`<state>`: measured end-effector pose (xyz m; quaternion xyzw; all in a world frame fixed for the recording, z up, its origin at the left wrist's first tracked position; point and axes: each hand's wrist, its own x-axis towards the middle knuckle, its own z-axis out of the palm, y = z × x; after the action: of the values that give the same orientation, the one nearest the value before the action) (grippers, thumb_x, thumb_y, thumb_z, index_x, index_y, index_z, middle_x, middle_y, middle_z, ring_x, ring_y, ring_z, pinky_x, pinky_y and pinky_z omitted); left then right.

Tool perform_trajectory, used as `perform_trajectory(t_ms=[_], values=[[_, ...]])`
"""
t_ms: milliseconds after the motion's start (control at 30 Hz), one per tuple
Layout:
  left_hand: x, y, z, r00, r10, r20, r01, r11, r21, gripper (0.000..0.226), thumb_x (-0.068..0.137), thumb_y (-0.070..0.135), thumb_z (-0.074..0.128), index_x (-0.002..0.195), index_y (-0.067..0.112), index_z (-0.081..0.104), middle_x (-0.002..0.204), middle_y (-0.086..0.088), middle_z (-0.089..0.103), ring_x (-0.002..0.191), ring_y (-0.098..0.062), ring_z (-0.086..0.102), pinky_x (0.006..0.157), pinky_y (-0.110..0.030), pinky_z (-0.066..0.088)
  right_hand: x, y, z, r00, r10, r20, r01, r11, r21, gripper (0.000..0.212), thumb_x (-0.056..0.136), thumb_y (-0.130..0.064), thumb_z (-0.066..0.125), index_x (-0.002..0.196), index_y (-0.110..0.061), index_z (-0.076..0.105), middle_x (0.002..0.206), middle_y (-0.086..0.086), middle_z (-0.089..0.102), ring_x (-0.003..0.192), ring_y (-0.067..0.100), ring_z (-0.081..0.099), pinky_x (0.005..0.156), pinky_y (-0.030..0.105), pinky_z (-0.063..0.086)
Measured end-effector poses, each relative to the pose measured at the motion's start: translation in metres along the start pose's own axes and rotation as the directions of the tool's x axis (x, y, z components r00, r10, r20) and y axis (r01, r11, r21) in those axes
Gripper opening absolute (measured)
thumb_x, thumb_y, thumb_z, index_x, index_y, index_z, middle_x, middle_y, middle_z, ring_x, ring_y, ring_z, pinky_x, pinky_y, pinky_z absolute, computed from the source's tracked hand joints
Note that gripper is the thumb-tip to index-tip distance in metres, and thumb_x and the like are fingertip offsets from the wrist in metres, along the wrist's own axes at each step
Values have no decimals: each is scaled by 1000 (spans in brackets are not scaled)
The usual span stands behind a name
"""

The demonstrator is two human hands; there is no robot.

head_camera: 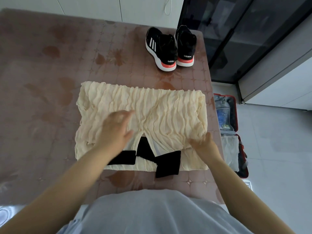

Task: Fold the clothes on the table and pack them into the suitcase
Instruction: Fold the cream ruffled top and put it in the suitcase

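One cream garment [168, 107] under the left hand [116, 130], spread, and right hand [205, 146], grip unclear; two sneakers [167, 48], one suitcase [236, 114].

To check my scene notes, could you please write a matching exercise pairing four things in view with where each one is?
Things:
1. cream crinkled fabric garment
2. pair of black sneakers with white soles
3. red hard-shell suitcase
4. black fabric bow
Places:
A. open on the floor, right of the table
B. far side of the table
C. spread across the table's middle
D. on the garment's near edge
Pairs: 1-C, 2-B, 3-A, 4-D.
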<state>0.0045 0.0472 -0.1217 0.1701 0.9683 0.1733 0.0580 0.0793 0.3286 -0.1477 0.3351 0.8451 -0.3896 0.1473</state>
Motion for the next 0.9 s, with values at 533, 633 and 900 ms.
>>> perform_trajectory(t_ms=[533, 633, 900], values=[[54, -30, -82, 886, -345, 310, 464, 654, -597, 49, 78, 46, 67, 120, 24, 55, 116, 1, 59, 92, -17, 60, 75, -28, 46, -94, -184, 85, 566, -650, 508, 771, 635, -46, 71, 93, -11, 45, 150, -21, 4, 131, 19, 48, 107, 38, 55, 87, 41, 42], [41, -70, -71, 873, -484, 67, 475, 808, -348, 56, 78, 21, 73, 127, 8, 50, 126, -10, 57, 109, -26, 56, 82, -28, 39, -113, -182, 117, 415, -582, 700, 841, 539, -51, 76, 92, -15, 52, 150, -23, 2, 130, 17, 40, 102, 38, 54, 84, 42, 43], [8, -118, -43, 889, -425, -170, 362, 880, -308, 66, 85, 26, 66, 140, 12, 33, 135, -13, 43, 121, -33, 42, 100, -40, 33, -66, -116, 100, 532, -656, 535, 816, 566, -118, 41, 85, -11, 51, 125, -19, 55, 128, 2, 48, 117, 24, 47, 102, 36, 40]])
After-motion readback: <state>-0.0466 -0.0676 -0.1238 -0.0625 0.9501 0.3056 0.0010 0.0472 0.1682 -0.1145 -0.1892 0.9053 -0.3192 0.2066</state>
